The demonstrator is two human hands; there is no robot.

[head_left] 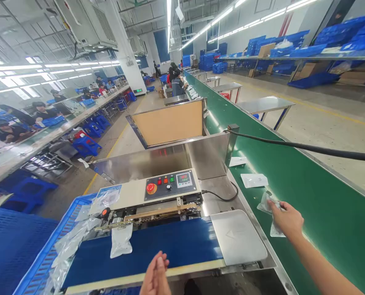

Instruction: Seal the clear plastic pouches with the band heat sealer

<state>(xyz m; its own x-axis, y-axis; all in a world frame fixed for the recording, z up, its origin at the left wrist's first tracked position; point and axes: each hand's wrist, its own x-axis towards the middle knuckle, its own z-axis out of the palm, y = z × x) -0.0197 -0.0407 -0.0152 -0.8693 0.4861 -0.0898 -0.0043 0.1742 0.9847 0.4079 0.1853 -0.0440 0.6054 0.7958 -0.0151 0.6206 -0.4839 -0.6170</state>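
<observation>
My right hand (pixel 288 219) reaches over the green conveyor belt (pixel 327 217) with its fingers closed on a clear plastic pouch (pixel 264 203). Another pouch (pixel 276 230) lies partly under that hand. Farther along the same belt are a white pouch (pixel 254 180) and a second white packet (pixel 238 161). At the front edge of the bag sealing machine (pixel 170 186), my left hand (pixel 156 274) is held with its fingers together, nothing visible in them. A filled pouch (pixel 121 241) rests on the machine's blue belt (pixel 170 241), its top edge at the sealing strip.
A blue basket (pixel 36 262) with several sealed pouches stands left of the machine. A metal plate (pixel 239 237) borders the blue belt on the right. A black cable (pixel 305 145) crosses above the conveyor. Several people sit at benches on the left.
</observation>
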